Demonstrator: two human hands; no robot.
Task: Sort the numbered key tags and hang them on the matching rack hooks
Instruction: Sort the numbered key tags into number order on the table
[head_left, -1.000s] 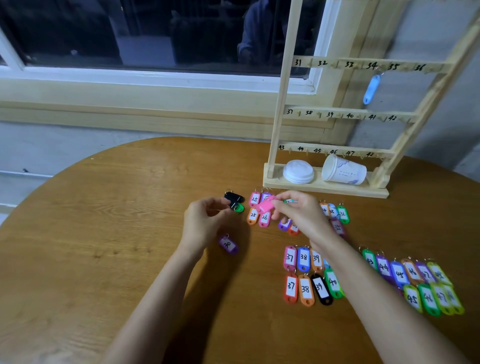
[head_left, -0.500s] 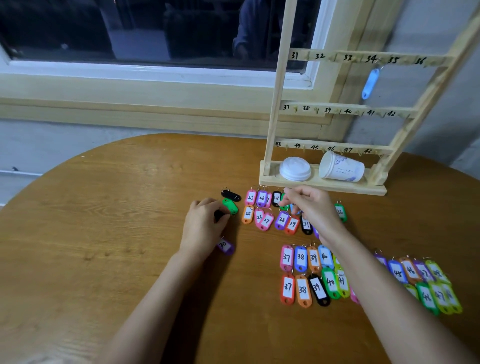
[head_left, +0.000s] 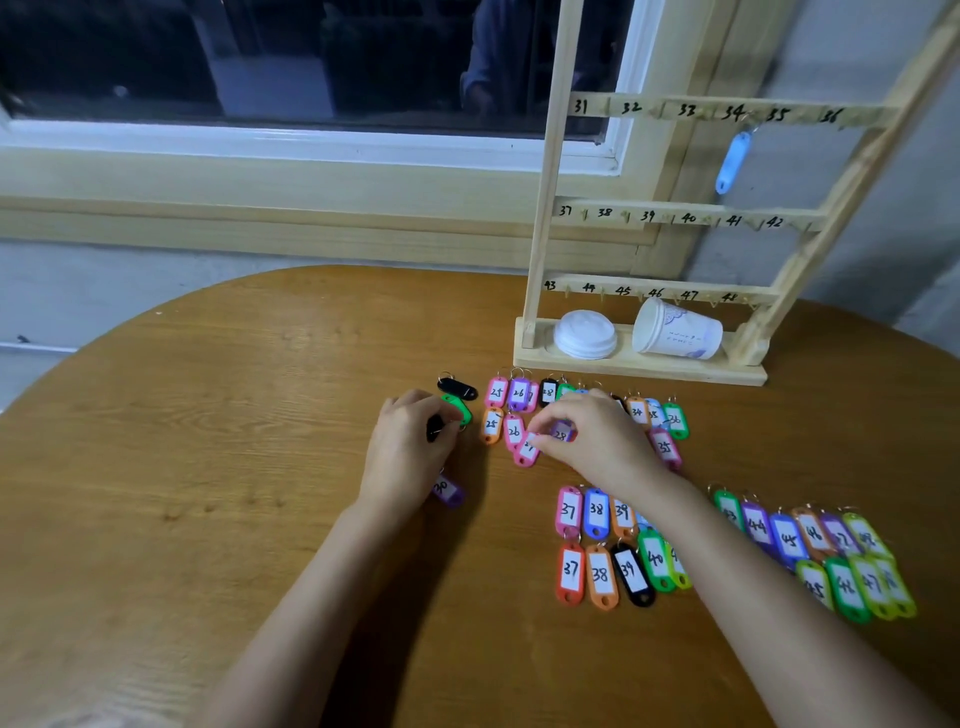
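Observation:
Numbered key tags lie in rows on the round wooden table (head_left: 208, 467). My left hand (head_left: 408, 457) grips a black tag (head_left: 434, 429), and its fingertips touch a green tag (head_left: 458, 408). A purple tag 30 (head_left: 448, 491) lies flat beside its wrist. My right hand (head_left: 602, 447) curls down over the 25–36 rows. Its thumb and forefinger close around the purple tag 28 (head_left: 561, 434), and the thumb tip touches the pink tag 27 (head_left: 525, 451). The wooden rack (head_left: 548, 208) stands at the back right with numbered hooks 31 to 48. One blue tag (head_left: 732, 161) hangs near hook 34.
A white lid (head_left: 584, 335) and a tipped paper cup (head_left: 675, 332) lie on the rack's base. Tags 37–40 (head_left: 597, 545) sit in two rows near my right forearm. Tags 43–48 (head_left: 815, 556) sit further right. Another black tag (head_left: 457, 388) lies behind my left hand.
My right hand put down a pink tag, reached to the back row, then came back onto tags 27 and 28. My left hand stayed put, still with the black tag.

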